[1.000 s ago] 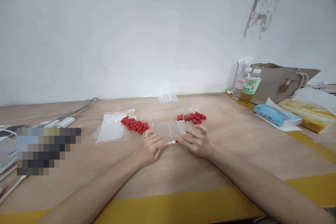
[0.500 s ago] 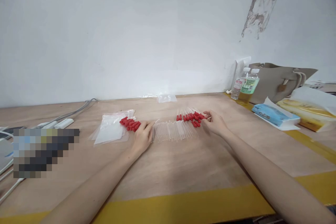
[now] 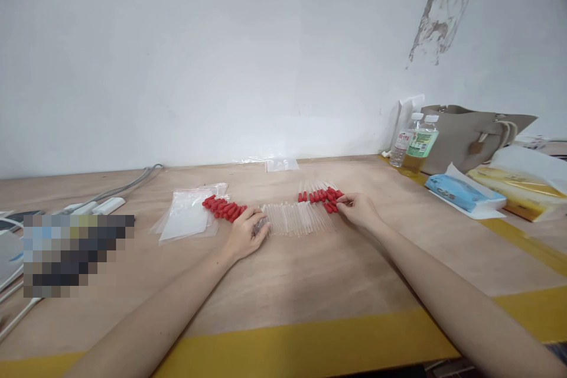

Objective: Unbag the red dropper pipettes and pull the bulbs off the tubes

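Observation:
A row of thin clear tubes [image 3: 292, 220] lies side by side in the middle of the table. My left hand [image 3: 244, 235] is curled round the row's left end, with some tubes showing between thumb and fingers. Against its far side lies a heap of red rubber bulbs [image 3: 221, 208]. Behind the row to the right is a group of droppers [image 3: 319, 194], clear stems pointing away and red bulbs nearer me. My right hand [image 3: 359, 211] pinches at the right edge of this group, on a red bulb partly hidden by the fingertips.
Clear plastic bags [image 3: 186, 218] lie on the left, and another bag [image 3: 282, 165] by the wall. Cables and a power strip [image 3: 108, 205] are at far left, beside a blurred-out patch. Two bottles [image 3: 419, 144], a grey handbag [image 3: 460, 136] and tissue packs [image 3: 465, 194] stand on the right.
My left hand has shifted slightly right, over the tubes' left end, its thumb now farther from the fingers. My right hand has moved left and down to the red bulbs.

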Tool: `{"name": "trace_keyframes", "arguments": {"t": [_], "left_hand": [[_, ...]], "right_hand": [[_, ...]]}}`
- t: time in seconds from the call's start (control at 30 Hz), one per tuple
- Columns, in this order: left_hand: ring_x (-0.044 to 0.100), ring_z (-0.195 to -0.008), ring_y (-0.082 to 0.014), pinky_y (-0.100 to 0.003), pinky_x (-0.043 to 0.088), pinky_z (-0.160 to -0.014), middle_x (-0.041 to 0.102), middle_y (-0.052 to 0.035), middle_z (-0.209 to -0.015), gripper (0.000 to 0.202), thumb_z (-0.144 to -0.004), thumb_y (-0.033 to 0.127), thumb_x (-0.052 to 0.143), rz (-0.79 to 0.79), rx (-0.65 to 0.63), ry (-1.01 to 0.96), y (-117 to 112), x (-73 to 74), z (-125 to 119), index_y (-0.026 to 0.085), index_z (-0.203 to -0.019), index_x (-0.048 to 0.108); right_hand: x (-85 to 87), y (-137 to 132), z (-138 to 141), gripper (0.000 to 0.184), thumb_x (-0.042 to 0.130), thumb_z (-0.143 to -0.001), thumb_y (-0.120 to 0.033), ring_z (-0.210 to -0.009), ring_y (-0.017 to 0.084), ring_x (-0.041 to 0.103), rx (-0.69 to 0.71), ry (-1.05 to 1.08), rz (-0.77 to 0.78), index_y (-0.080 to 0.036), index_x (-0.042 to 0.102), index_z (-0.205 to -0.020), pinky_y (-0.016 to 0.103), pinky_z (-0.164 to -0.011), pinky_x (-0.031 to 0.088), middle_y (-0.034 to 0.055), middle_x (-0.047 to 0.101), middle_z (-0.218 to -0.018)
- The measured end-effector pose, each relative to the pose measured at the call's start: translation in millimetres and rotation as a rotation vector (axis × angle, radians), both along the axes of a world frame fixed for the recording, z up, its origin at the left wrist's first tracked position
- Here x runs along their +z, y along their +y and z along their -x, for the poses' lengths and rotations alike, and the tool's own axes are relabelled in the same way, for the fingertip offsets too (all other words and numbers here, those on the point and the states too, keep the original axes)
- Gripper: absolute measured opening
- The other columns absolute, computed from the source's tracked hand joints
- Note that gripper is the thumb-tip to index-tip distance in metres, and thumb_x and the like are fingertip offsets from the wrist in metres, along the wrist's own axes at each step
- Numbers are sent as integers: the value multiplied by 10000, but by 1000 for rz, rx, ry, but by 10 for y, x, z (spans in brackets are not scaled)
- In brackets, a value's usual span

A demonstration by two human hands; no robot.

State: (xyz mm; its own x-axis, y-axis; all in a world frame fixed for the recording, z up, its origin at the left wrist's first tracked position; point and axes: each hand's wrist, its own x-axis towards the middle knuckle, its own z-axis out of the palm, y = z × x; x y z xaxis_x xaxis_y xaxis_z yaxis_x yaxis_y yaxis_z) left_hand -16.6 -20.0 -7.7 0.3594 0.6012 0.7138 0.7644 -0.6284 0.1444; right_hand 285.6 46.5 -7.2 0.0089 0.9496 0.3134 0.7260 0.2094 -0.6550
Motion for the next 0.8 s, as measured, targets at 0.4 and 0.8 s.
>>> {"name": "trace_keyframes", "arguments": {"t": [0.4, 0.8], "left_hand": [[528, -1030, -208, -370, 441, -892, 568, -96, -1103, 337, -766, 311, 554, 119, -122, 127, -116, 81, 53, 179, -1076, 556], [501, -1064, -245, -445, 391, -927, 554, -121, -1142, 396, -762, 373, 555, 151, 15, 171, -79, 7, 122, 171, -1102, 556]], "right_hand": [[1, -14, -5, 113, 531, -646, -207, -595, 133, 578, -41, -19, 49, -168, 633, -674, 212, -530, 393, 21, 648, -650], [-22, -40, 36, 161, 539, -688, -283, -660, 147, 597, 9, -5, 27, -180, 661, -672, 222, -586, 402, 24, 670, -709]]}}
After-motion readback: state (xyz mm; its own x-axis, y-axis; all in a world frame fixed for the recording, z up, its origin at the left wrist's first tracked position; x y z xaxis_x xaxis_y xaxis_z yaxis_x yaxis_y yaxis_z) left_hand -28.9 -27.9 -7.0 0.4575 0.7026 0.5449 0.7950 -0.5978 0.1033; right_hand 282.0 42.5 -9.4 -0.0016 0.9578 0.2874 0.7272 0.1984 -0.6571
